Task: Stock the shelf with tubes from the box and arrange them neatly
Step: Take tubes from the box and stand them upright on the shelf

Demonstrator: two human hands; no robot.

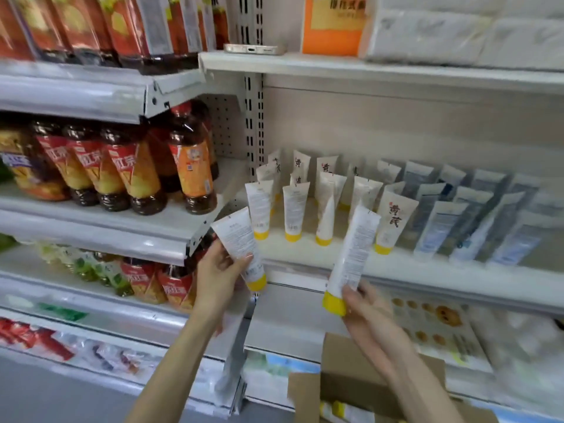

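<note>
My left hand (pixel 218 271) grips a white tube with a yellow cap (pixel 241 247), cap down, just left of the shelf's front edge. My right hand (pixel 370 312) holds a second white tube (pixel 351 251) near its yellow cap, tilted up toward the shelf (pixel 396 267). Several matching white tubes (pixel 293 209) stand cap-down in rows on the shelf's left half; one shows red characters (pixel 393 218). The cardboard box (pixel 360 383) sits open below my right forearm, with more tubes visible inside.
Grey-blue tubes (pixel 451 224) lean in rows on the shelf's right half. Bottled tea (pixel 128 172) fills the shelves to the left. A phone (pixel 254 48) lies on the shelf above, beside an orange pack (pixel 332 22) and tissue packs.
</note>
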